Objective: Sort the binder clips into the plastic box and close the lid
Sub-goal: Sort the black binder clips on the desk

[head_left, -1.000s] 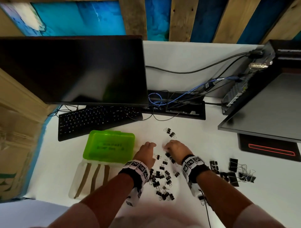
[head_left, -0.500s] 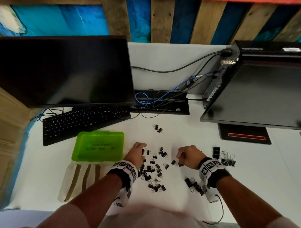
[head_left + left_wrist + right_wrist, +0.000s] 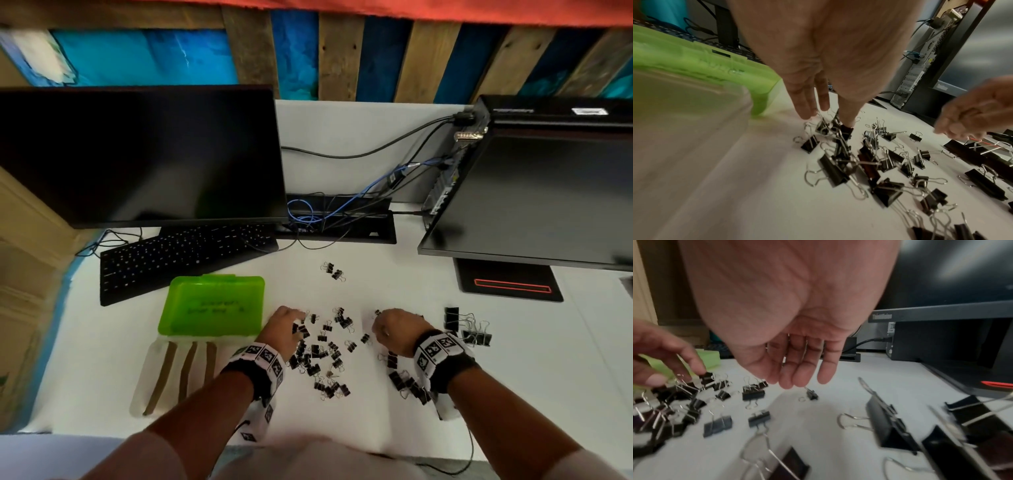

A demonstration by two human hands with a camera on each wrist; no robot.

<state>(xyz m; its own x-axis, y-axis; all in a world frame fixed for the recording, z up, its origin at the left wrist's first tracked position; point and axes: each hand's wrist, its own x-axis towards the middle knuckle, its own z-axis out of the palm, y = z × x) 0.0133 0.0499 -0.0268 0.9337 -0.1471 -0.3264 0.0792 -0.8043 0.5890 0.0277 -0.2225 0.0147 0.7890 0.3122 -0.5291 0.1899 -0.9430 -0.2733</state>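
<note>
Scattered across the white counter (image 3: pixel 394 284): a heap of small black binder clips (image 3: pixel 320 356), thickest in the near middle, with a stray pair (image 3: pixel 333 270) farther off toward the cable tray (image 3: pixel 342 233). To the right, a few larger clips (image 3: pixel 469 329) lying near the stand of the right monitor (image 3: pixel 534 195). More clips (image 3: pixel 407 382) just by the right wrist.

Left of the heap, the plastic box (image 3: pixel 171 373): clear base near, green lid (image 3: pixel 212 305) flipped open on the far side, lying flat. Cannot tell what fills the base beyond some long brown strips.

Left hand (image 3: pixel 282 330) down at the left edge of the heap, just right of the lid, fingers (image 3: pixel 803 104) nearly straight and close together, tips among the clips, thumb tip touching one clip (image 3: pixel 846 129). No firm hold visible.

Right hand (image 3: pixel 397 330) at the right side of the heap, palm down above the counter, fingers (image 3: pixel 803 369) loosely bent and close together, hanging over a single small clip (image 3: pixel 812 395) without clearly touching it. Cannot tell from the head view whether anything sits inside the curl; the wrist view shows nothing held.

Far left: dark left monitor (image 3: pixel 144 154) and black keyboard (image 3: pixel 181 257).
</note>
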